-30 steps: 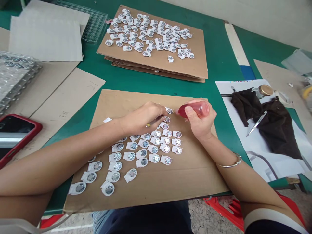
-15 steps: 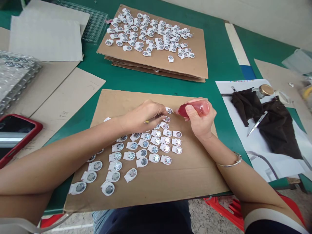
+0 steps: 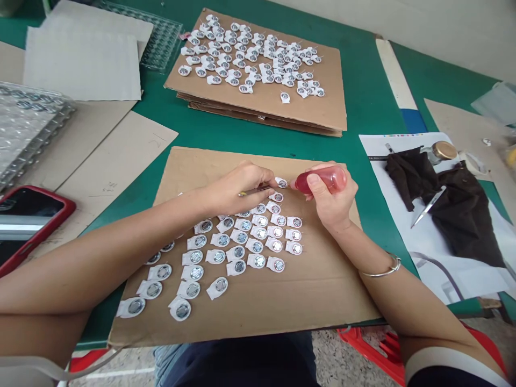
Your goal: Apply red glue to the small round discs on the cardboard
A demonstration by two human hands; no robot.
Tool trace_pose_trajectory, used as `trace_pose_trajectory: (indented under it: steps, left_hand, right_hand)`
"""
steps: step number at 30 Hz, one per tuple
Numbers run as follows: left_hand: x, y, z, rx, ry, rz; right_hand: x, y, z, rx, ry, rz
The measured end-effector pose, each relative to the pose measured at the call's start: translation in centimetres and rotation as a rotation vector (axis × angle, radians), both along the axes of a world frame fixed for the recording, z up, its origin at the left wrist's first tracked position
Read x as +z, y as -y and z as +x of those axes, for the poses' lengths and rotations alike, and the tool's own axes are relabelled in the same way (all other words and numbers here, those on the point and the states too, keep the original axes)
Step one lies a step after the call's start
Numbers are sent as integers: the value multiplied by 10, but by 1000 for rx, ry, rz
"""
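Note:
My right hand (image 3: 336, 199) is wrapped round a red squeeze bottle (image 3: 324, 179), held on its side with its tip pointing left. That tip is beside a small round silver piece on a white tab (image 3: 281, 183) at the far end of the cardboard sheet (image 3: 314, 290). Close by on the left, my left hand (image 3: 244, 188) pinches a pair of thin metal tweezers (image 3: 252, 191), whose ends reach toward the same piece. Rows of similar silver pieces on white tabs (image 3: 237, 237) lie on the sheet, some hidden under my left forearm.
Behind stands a stack of cardboard sheets (image 3: 226, 113) covered with more such pieces. A red-cased phone (image 3: 36, 220) and a clear bubbled tray (image 3: 28, 129) lie at left. To the right are dark cloth (image 3: 463, 215), another pair of tweezers (image 3: 429, 206) and a gold-lidded jar (image 3: 443, 150).
The tweezers lie a little flatter in my left hand. The whole view has shifted slightly; the bottle and my right hand stay almost in place.

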State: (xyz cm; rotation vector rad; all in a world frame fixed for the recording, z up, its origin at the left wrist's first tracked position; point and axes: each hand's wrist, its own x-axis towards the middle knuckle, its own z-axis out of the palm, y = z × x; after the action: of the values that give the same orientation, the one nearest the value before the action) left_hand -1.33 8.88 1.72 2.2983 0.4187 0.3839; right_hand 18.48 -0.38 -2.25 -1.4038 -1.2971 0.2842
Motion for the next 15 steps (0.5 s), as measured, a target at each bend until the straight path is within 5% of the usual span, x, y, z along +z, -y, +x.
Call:
trace_pose_trajectory:
  steps: [15]
  left_hand:
    - [4, -1, 2, 31, 5, -60]
  right_hand:
    - [0, -1, -3, 31, 35, 44]
